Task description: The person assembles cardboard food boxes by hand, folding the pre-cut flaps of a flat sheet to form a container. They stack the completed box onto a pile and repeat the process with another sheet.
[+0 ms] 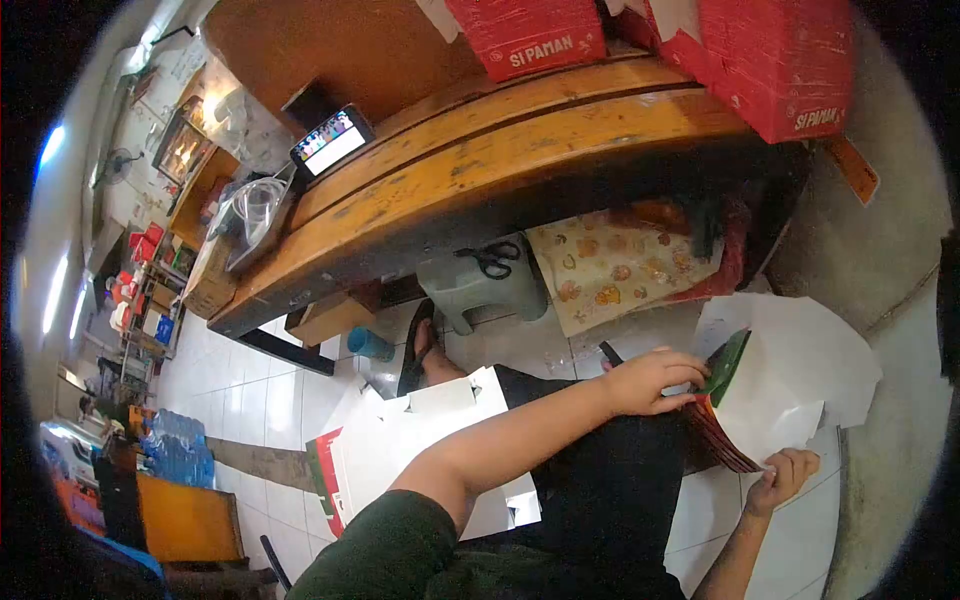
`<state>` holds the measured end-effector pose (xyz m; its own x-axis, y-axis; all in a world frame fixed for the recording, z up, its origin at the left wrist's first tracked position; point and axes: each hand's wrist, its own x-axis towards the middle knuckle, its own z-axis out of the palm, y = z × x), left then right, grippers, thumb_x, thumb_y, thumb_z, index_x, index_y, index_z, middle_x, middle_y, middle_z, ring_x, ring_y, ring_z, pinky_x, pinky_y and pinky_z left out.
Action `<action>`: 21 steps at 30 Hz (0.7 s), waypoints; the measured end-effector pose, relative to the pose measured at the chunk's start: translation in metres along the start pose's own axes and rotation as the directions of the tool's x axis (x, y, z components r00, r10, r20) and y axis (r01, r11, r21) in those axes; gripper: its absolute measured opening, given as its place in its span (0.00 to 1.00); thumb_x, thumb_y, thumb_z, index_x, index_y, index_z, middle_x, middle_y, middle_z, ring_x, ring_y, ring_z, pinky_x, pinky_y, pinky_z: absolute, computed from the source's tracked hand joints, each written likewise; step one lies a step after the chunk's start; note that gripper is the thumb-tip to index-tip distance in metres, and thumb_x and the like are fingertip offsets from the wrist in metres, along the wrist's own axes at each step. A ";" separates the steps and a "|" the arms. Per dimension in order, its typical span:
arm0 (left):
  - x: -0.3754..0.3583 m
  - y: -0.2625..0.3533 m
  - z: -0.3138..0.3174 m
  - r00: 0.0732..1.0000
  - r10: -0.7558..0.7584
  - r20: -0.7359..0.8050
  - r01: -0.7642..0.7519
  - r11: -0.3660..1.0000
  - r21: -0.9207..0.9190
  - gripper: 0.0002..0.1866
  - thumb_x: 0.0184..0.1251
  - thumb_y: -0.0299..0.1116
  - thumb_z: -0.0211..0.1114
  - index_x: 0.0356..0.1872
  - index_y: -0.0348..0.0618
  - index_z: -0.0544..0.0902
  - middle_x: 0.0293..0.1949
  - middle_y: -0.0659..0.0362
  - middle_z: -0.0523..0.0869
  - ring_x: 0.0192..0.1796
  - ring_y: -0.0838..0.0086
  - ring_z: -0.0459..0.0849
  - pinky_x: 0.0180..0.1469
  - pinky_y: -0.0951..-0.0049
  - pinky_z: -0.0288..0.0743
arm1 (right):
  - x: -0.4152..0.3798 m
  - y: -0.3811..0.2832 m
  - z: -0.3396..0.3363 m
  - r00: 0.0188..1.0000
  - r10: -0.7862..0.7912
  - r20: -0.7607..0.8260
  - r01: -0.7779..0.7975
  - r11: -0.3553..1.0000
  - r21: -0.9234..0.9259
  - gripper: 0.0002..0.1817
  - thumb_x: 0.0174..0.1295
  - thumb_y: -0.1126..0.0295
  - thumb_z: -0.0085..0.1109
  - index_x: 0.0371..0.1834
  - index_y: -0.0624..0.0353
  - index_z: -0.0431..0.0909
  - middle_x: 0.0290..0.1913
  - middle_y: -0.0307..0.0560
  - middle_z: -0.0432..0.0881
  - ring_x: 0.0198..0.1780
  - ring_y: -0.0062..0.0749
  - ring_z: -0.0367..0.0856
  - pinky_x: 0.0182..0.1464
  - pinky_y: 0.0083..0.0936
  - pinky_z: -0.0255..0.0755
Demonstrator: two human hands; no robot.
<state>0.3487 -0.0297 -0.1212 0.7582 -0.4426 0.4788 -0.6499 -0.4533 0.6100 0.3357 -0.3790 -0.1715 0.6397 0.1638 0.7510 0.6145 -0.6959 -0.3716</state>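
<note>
A: Carton blanks (745, 400) lie in a flat stack on the floor at your right side, printed edges fanned toward your legs, white faces up. Head view is the only view, so all status comes from it

B: State of the hands?

A: Your left hand (650, 380) rests on the near top edge of the stack, fingers curled over a green-printed flap (728, 365) and lifting it slightly. Your right hand (785, 475) pinches the lower corner of the same stack between thumb and fingers. Both are closed on the blanks, neither is spread wide

B: What counts as done?

A: Judging by position alone, very little. One flat blank (420, 450), white with red and green print along one edge, lies across your lap and left leg, apart from the stack. Red boxes (770, 60) already assembled sit on the wooden bench (520, 150) above, marked SI PAMAN. Whether you made them cannot be told

B: What is left?

A: The stack looks thick, with many layered edges showing, so most blanks appear unfolded. The top sheet is only being separated, not yet free

B: Anything nearby to note?

A: Scissors (490, 258) lie on a grey stool (480, 285) under the bench, beside a patterned cloth (615, 260). A phone (330, 140) with a lit screen leans on the bench top. None of these touches the stack
</note>
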 end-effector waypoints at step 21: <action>0.047 0.004 0.019 0.924 -0.335 -0.183 0.301 0.934 -0.191 0.26 0.57 0.20 0.66 0.60 0.38 0.79 0.56 0.45 0.83 0.60 0.48 0.82 0.64 0.59 0.75 | 0.026 -0.012 0.037 0.942 0.325 -0.080 -0.226 0.795 0.563 0.47 0.72 0.28 0.30 0.78 0.56 0.62 0.82 0.59 0.55 0.82 0.56 0.51 0.79 0.59 0.48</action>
<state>0.3805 -0.0675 -0.1080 0.9284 -0.1157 0.3532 -0.3686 -0.4091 0.8347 0.3619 -0.3405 -0.1674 0.7652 -0.1278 0.6310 0.6040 -0.1971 -0.7723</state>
